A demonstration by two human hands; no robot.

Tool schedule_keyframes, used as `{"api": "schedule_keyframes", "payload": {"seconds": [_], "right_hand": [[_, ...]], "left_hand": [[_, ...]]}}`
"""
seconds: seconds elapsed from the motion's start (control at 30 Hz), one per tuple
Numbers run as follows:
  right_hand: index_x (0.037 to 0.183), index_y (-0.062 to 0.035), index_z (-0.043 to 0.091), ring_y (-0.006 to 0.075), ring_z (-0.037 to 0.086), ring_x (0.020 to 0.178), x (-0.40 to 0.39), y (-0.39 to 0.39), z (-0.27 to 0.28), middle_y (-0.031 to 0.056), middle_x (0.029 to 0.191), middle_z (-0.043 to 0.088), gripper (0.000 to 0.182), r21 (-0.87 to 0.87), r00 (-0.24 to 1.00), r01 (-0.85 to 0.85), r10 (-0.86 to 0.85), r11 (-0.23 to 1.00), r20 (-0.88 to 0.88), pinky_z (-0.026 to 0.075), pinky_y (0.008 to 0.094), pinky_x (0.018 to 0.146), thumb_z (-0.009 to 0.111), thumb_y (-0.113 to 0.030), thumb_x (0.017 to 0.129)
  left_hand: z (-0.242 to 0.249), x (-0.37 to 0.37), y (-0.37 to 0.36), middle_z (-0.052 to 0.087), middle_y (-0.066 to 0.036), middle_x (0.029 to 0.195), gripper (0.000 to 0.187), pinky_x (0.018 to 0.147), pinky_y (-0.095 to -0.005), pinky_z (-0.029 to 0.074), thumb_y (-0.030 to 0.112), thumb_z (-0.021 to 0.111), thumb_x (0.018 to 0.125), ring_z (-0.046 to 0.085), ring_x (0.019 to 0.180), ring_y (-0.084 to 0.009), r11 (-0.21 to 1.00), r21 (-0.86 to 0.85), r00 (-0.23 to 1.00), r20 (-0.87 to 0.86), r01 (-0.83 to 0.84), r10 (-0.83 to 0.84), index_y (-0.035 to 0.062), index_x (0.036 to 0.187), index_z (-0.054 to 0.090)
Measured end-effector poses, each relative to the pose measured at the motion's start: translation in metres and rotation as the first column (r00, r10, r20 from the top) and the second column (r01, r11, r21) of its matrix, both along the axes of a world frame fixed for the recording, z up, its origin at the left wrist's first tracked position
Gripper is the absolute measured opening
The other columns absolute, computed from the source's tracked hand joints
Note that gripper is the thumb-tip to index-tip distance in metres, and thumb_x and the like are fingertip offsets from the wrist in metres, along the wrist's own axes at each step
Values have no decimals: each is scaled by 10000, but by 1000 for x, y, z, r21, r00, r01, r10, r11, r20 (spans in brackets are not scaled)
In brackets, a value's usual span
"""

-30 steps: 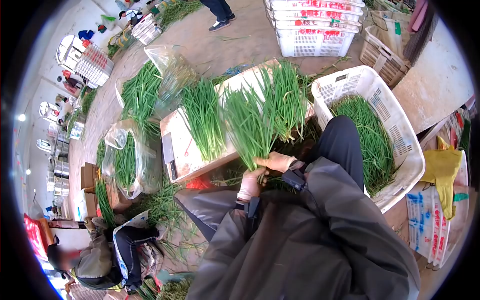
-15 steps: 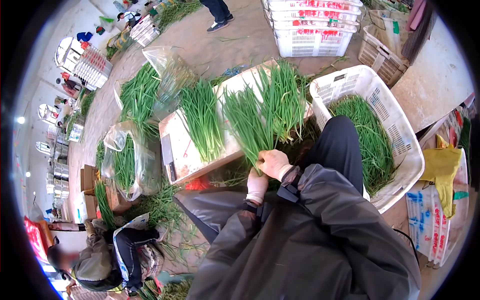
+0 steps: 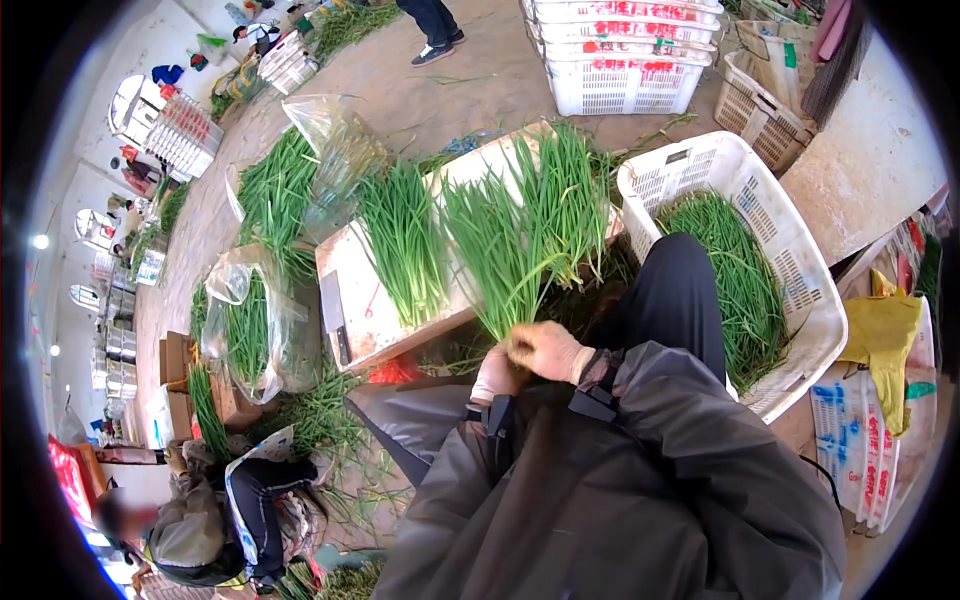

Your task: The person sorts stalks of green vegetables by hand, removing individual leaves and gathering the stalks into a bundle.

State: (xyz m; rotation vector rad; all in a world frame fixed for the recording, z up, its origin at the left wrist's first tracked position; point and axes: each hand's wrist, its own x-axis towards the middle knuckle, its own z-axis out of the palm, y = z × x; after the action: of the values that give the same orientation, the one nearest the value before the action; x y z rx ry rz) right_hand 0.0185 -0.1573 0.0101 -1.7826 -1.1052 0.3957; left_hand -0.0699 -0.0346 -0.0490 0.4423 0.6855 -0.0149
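A bunch of long green chives (image 3: 497,250) fans out away from me, its leaf tips resting on the white board (image 3: 465,300) and its base down at my hands. My left hand (image 3: 496,374), in a pale glove, is closed round the stem ends. Directly beside it, my right hand (image 3: 552,352) has its gloved fingers curled over the same base; stained fingertips show. Some of the stem ends are hidden by the fingers. A second chive bunch (image 3: 405,250) lies to the left on the board, and another pile (image 3: 570,205) lies at its right end.
A knife (image 3: 335,315) lies on the board's left edge. At my right stands a white crate (image 3: 805,300) holding loose chives. Plastic bags (image 3: 275,320) of greens are on the left, stacked crates (image 3: 625,80) ahead. A seated person (image 3: 190,530) works at lower left.
Both hands have drawn slightly closer to my body, pulling the bunch's base with them. The left hand has shifted a little left, and the leaves have spread somewhat.
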Motion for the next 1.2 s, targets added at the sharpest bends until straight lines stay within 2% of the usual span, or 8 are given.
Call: {"api": "schedule_keyframes", "payload": {"seconds": [0.17,0.27,0.43,0.7,0.87,1.03,1.1,1.2], "right_hand": [[930,-103,699,370,694,899,3,-25,-2,164,904,712,237,-526,784,-568,611,633,-111,533,498,748,673,-323,846],[923,-94,719,339,707,961,15,-29,4,178,968,726,265,-863,827,-332,557,381,-72,548,484,767,664,-341,847],[910,-110,704,383,699,790,27,-14,16,128,833,725,208,-232,973,113,-61,966,221,566,478,746,650,-308,878],[1069,-103,642,319,678,897,20,16,-10,108,954,666,290,-103,903,215,-158,971,401,553,437,773,718,-266,841],[883,-102,627,319,678,803,24,22,-16,89,825,661,142,-58,868,262,-209,963,451,548,442,712,685,-223,835],[812,-113,639,349,679,729,55,10,-4,122,782,683,118,41,754,574,-548,818,362,543,456,646,665,-226,832],[796,-108,656,361,683,735,71,0,4,136,780,691,115,-12,695,639,-571,769,436,545,468,651,662,-218,829],[910,-100,753,379,708,893,81,-20,-3,171,935,738,212,-606,962,208,-48,767,270,564,459,799,681,-269,804]], "left_hand": [[-27,-9,19,675,-62,898,231,678,-310,528,333,601,1032,629,759,-164,996,14,995,-48,91,-91,116,1106,628],[-6,-7,12,686,-48,865,204,579,-286,497,295,641,1012,619,689,-151,991,94,992,-97,94,-85,95,1053,650],[-2,-4,6,676,-26,793,166,510,-259,466,203,692,967,594,601,-125,924,365,992,-94,108,-79,68,1061,669],[7,0,-13,642,-26,702,76,447,-244,435,98,678,923,566,513,-108,717,687,985,-175,118,5,36,954,647],[7,0,-17,636,-31,661,124,448,-243,430,149,716,926,554,487,-104,597,784,974,-224,168,20,54,923,636],[16,-4,-10,658,-30,712,170,446,-242,431,143,790,877,558,506,-101,737,656,975,-221,160,-14,51,938,661],[9,-5,-6,667,-27,737,187,448,-240,433,140,811,862,560,517,-99,789,600,981,-193,131,-17,53,945,667],[10,-3,-5,671,-22,763,189,452,-234,430,149,809,864,550,523,-97,839,531,985,-168,115,-28,61,955,668]]}}
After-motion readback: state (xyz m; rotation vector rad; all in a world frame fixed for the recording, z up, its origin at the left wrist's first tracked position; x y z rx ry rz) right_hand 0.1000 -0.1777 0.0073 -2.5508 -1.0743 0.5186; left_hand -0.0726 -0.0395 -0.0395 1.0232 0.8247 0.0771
